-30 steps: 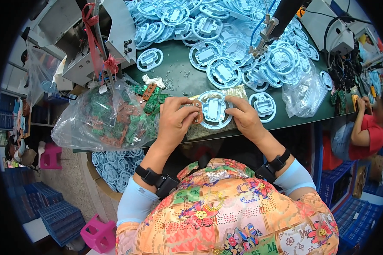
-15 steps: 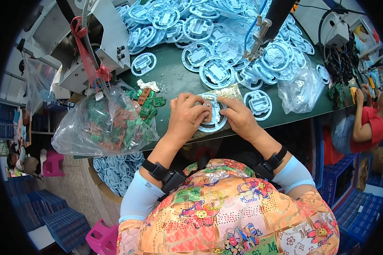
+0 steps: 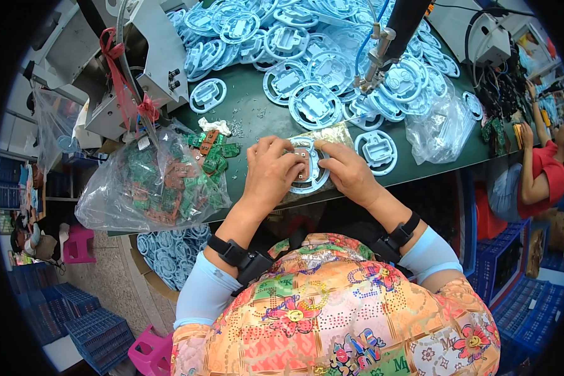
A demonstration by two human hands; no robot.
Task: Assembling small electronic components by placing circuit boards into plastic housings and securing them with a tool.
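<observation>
Hands: both rest on one pale blue ring part [image 3: 308, 168] at the near edge of the green table [image 3: 257, 116].
Left hand [image 3: 271, 173]: fingers curled narrow over the ring's 9 o'clock side, tips pressing down on it.
Right hand [image 3: 348, 170]: fingers bent over the ring's 3 o'clock side, thumb and forefinger pinching at its rim.
Ring part: lies flat, a small brown circuit board [image 3: 301, 168] seated in its centre between the two thumbs.
Loose boards [image 3: 212, 152]: green and brown, scattered at 9 o'clock from the hands, touching the bag's mouth.
Plastic bag [image 3: 149, 188]: clear, full of more boards, farther toward 9 o'clock, hanging over the table edge.
Ring pile [image 3: 307, 56]: many like blue rings heaped at 12 o'clock.
Hanging tool [image 3: 377, 53]: suspended above the pile at 1 o'clock.
Second bag [image 3: 437, 128]: clear, at 3 o'clock, near a single ring [image 3: 376, 151].
Co-worker [image 3: 542, 169]: red top, seated well apart at 3 o'clock.
</observation>
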